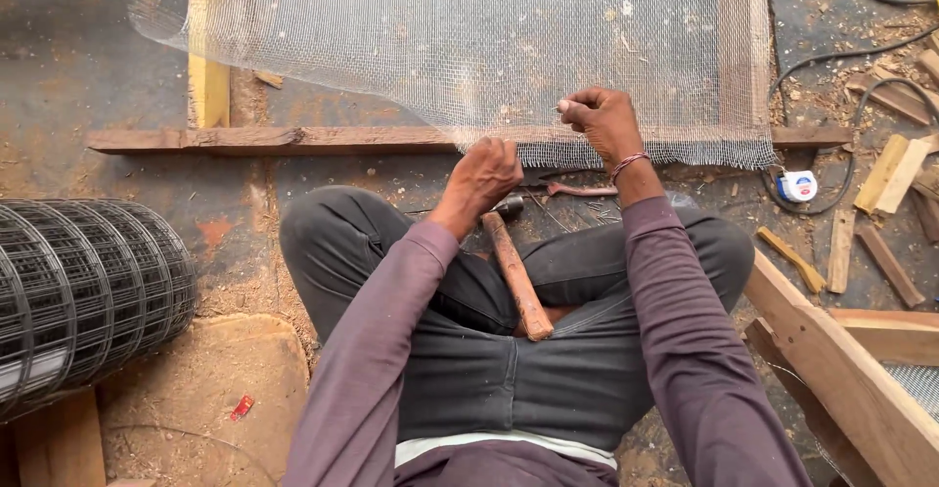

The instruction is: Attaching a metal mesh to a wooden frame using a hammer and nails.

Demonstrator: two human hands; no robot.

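Left hand (484,176) clenched, pressing fine mesh (469,47) onto wooden frame (293,139); right hand (602,120) pinching mesh edge. Hammer (515,272) idle on lap; fastening apparently barely begun.

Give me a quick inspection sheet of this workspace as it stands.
Surface: dusty grey floor, sawdust and shavings scattered.
Job's things: fine pale wire mesh lying over a brown wooden frame rail; wooden-handled hammer resting on the lap.
Clutter: wood offcuts, small white tape measure, roll of black wire grid.
Grippers: left hand pressing at the mesh edge; right hand pinching the mesh.
Cables: black cables at right.
Surroundings: pale timber frame at lower right.
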